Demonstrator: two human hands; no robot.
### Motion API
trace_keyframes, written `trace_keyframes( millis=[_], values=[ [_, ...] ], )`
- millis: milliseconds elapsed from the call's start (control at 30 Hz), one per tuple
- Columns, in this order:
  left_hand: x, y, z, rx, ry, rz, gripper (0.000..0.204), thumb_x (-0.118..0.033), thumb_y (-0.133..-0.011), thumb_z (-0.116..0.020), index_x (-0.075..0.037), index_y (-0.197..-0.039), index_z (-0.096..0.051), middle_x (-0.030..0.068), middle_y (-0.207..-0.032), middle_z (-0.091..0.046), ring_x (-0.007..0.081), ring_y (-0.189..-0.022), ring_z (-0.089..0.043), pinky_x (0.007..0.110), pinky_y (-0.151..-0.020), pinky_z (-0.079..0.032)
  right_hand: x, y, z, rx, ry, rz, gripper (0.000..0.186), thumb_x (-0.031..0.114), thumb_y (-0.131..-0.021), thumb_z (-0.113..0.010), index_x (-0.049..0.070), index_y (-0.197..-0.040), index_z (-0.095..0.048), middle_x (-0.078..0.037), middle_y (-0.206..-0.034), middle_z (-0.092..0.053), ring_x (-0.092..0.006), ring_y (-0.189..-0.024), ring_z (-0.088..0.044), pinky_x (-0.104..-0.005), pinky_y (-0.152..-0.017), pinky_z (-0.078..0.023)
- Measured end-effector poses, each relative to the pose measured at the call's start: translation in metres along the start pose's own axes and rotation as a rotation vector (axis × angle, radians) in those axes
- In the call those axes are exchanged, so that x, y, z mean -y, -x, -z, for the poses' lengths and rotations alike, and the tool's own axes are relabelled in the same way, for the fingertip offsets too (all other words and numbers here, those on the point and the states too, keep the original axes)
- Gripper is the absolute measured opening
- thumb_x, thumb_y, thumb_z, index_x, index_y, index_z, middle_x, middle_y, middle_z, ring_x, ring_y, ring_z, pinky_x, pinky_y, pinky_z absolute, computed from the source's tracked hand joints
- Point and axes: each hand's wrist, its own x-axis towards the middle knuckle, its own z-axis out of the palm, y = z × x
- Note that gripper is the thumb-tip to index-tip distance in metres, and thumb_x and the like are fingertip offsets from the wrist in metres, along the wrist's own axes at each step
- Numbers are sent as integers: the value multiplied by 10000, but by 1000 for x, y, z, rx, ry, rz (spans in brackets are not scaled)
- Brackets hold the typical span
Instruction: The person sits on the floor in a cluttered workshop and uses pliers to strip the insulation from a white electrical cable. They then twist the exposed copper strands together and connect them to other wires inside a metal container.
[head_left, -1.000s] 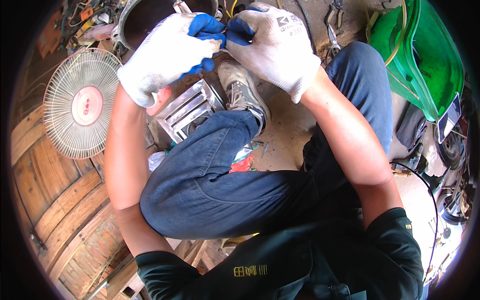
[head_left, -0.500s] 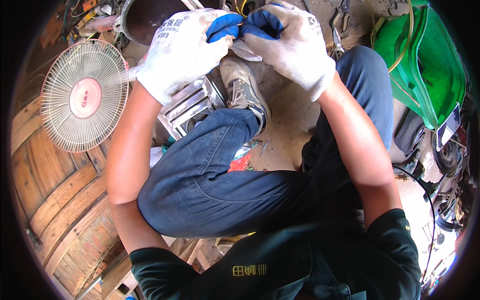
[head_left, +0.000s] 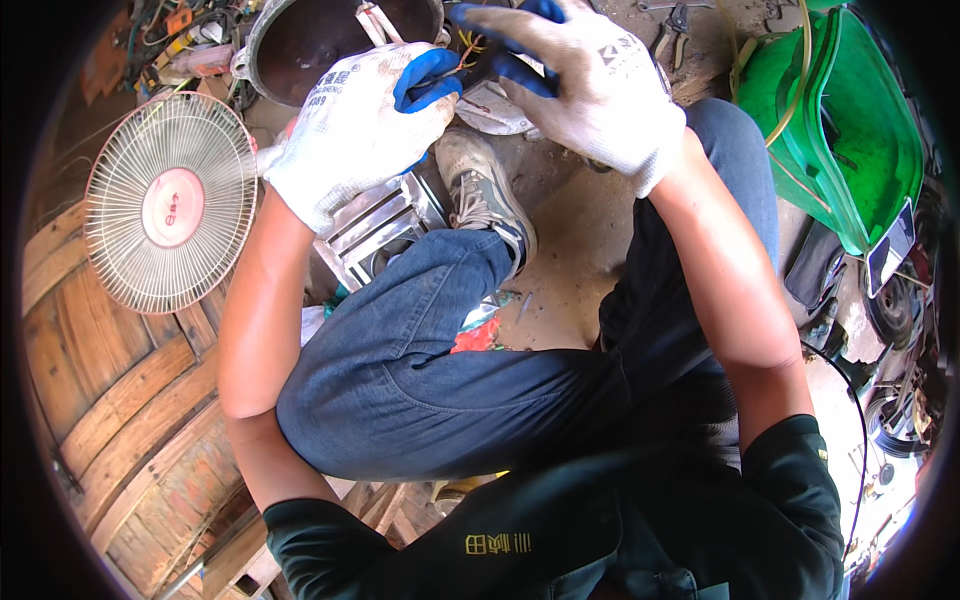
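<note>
Both of my hands wear white knit gloves with blue-coated fingers. My left hand (head_left: 375,125) is closed in a pinch on a thin wire (head_left: 466,52), which is yellowish and reddish where it shows. Just right of it, my right hand (head_left: 590,85) has its thumb and fingers apart, with nothing visible between them. A dark, round metal pot (head_left: 335,55) lies beyond my left hand, and a pale two-pronged piece (head_left: 377,22) crosses its rim. Beneath the hands a light metal plate (head_left: 492,110) shows in part; the gloves hide the rest.
At left stands a fan with a round wire guard (head_left: 172,260) beside curved wooden planks (head_left: 95,330). A slotted silver metal frame (head_left: 385,222) lies by my shoe (head_left: 490,190). Pliers (head_left: 680,45) rest on the floor at upper right, near a green plastic bin (head_left: 860,120).
My hands were together, both pinched at the wire. My right hand has opened and drawn apart, while my left keeps its pinch slightly lower. More of the pot and metal plate shows.
</note>
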Motion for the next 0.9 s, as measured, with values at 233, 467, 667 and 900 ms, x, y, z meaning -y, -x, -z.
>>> trace_keyframes(
  millis=[233,467,667,900],
  values=[
    [-1,-3,-4,-1,95,49,401,-229,-844,-703,-10,-1179,-672,165,-1073,-706,271,-931,-706,342,-862,-538,-28,-3,-19,-129,2,219,402,283,-749,-753,118,-1110,-694,-211,-711,-580,-364,-650,-606,-442,-568,-479],
    [-1,0,-20,-132,123,103,359,-185,-859,-717,-11,-1171,-690,131,-1019,-728,191,-891,-701,309,-837,-549,-13,-8,-4,49,167,140,327,305,-768,-734,129,-1043,-707,-199,-783,-563,-355,-630,-592,-439,-563,-470],
    [11,-4,-30,-232,91,-15,350,-302,-848,-720,-83,-1121,-726,147,-979,-726,284,-875,-701,376,-819,-553,-15,-9,-4,90,222,148,263,348,-807,-691,131,-955,-704,-198,-775,-544,-354,-626,-591,-451,-560,-461],
    [12,-6,-41,-277,201,14,370,-385,-838,-719,-114,-1090,-740,151,-970,-727,335,-887,-701,410,-818,-552,-12,5,-13,43,261,100,263,265,-810,-723,89,-1005,-701,-169,-861,-613,-348,-753,-651,-431,-683,-520]
  ],
)
